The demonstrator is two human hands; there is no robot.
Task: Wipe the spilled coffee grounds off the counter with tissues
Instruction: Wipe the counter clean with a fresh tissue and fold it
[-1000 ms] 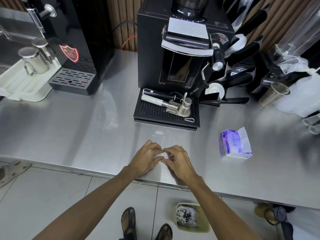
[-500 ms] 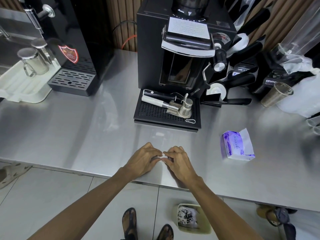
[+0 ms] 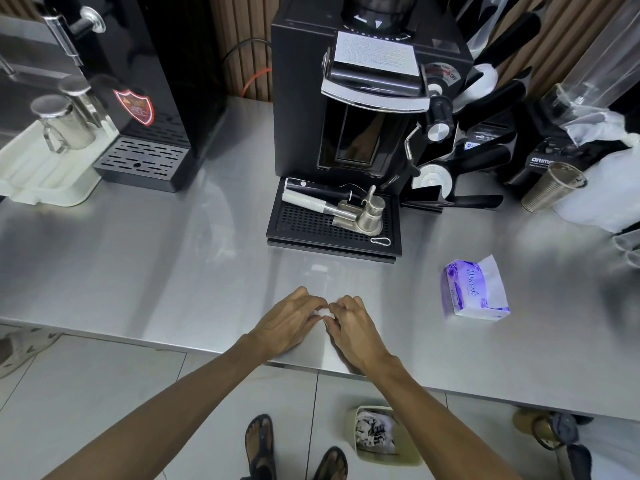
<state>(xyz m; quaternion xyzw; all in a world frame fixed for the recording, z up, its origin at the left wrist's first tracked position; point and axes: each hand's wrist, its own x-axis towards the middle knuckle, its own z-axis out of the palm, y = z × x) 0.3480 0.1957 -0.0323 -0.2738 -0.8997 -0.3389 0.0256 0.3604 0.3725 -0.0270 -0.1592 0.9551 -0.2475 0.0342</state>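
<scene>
Tissue point(image 3: 321, 312), a small white wad, sits pinched between the curled fingers point(image 3: 310, 304) of left hand point(image 3: 289, 325) and right hand point(image 3: 355, 329) on the surface point(image 3: 138, 271); no grounds show around them, so wiping looks nearly done and only discarding seems left.

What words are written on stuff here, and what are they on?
"OFF": dial on the coffee grinder.
"ORIM", the rest hidden: black machine at right.
Cursive word, perhaps "Maeck": tissue pack.
Too small to read: the grinder's white label and the red shield sticker.
</scene>
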